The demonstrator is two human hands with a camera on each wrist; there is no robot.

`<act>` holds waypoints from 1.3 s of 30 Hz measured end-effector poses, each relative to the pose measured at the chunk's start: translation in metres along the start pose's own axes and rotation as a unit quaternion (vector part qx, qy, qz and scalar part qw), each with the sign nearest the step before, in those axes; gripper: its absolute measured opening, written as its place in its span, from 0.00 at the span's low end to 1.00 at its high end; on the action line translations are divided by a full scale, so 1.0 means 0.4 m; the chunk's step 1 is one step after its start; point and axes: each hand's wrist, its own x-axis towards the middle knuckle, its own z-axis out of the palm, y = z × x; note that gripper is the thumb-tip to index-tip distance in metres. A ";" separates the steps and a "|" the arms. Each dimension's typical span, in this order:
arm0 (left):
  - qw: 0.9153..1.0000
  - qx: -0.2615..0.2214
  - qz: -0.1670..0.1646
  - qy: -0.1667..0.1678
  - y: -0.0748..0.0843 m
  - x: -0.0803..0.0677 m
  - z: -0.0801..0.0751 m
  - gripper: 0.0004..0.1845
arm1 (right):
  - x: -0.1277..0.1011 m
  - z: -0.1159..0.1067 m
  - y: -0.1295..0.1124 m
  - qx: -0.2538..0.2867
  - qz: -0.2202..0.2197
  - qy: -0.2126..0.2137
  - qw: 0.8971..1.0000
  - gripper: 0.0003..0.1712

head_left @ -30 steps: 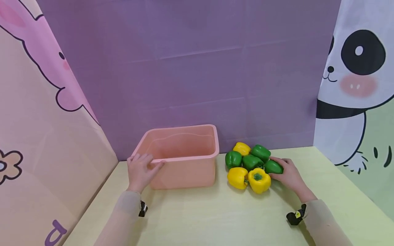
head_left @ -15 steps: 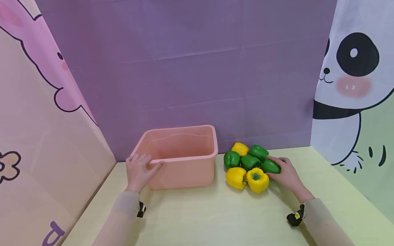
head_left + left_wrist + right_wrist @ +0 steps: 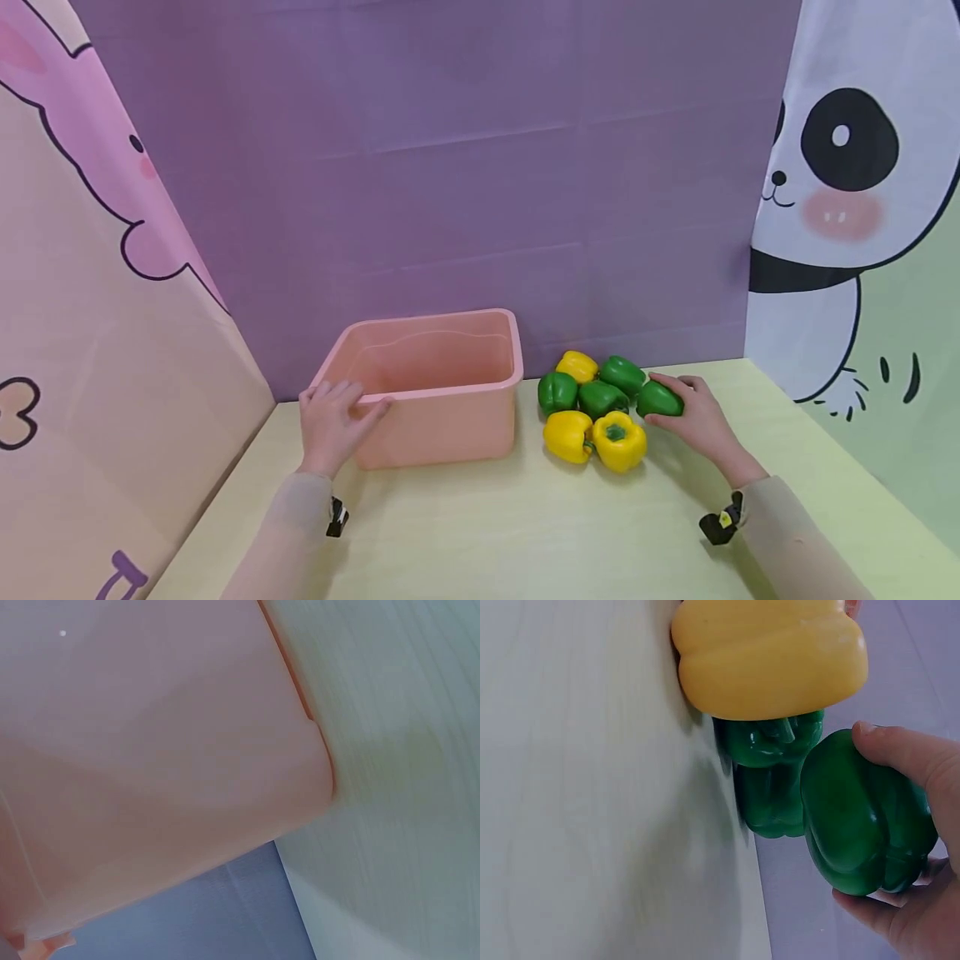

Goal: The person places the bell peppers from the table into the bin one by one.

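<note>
My right hand [image 3: 697, 421] grips a green bell pepper [image 3: 659, 399] [image 3: 864, 817] at the right edge of a cluster of green and yellow peppers [image 3: 596, 408] on the pale yellow table [image 3: 487, 517]. In the right wrist view the pepper sits between thumb and fingers, slightly clear of the neighbouring green pepper [image 3: 769, 780] and a yellow pepper [image 3: 769, 656]. My left hand [image 3: 333, 421] rests on the front left rim of an empty pink plastic bin [image 3: 431, 387]; the left wrist view shows only the bin wall [image 3: 150, 750].
A purple backdrop [image 3: 450, 167] stands behind the bin and peppers. A pink cartoon panel [image 3: 90, 292] closes the left side, a panda panel [image 3: 862, 208] the right. The table's front half lies bare between my arms.
My right hand has lifted the green pepper slightly up and away from the cluster. The left hand stays on the bin rim. The head view has shifted a little to the right.
</note>
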 end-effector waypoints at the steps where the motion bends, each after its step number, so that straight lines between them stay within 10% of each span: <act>1: 1.000 0.000 0.001 -0.002 0.000 -0.001 -0.001 0.23 | 0.000 -0.001 -0.001 0.000 0.000 0.001 1.000 0.40; 39: 1.000 -0.004 0.000 0.005 -0.001 -0.004 0.001 0.23 | 0.009 -0.042 -0.070 0.006 -0.011 0.006 1.000 0.39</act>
